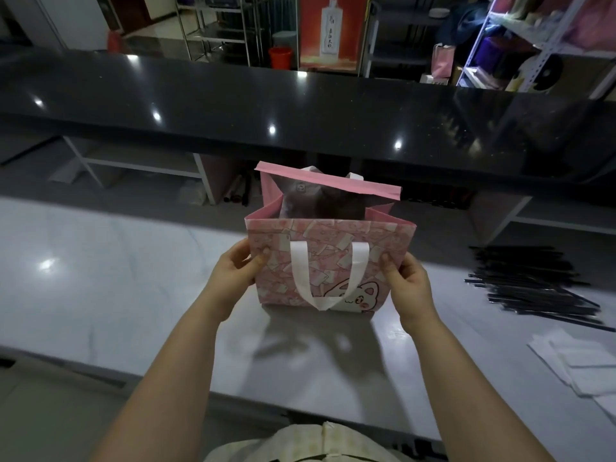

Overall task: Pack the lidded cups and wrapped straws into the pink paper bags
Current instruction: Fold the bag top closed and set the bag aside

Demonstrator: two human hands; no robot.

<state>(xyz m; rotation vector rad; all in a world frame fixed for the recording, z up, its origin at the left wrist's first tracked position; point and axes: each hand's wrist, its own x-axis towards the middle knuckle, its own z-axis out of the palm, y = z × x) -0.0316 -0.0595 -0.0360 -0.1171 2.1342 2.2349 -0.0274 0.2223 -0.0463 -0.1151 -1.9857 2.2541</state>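
Pink paper bag (320, 235) upright on the white table (133, 295), mouth open, something dark inside, can't make it out | left hand (238, 271) pinching the bag's left edge, thumb on the front | right hand (408, 283) pinching the right edge likewise | wrapped straws (530, 285) piled well off right

Bare forearms, uncovered from elbow to wrist; left hand (233, 271) and right hand (410, 285) ungloved. At the lower edge, a pale cream top (300, 441) in light fabric, faintly patterned, with a raised vertical seam (325, 440) down the front
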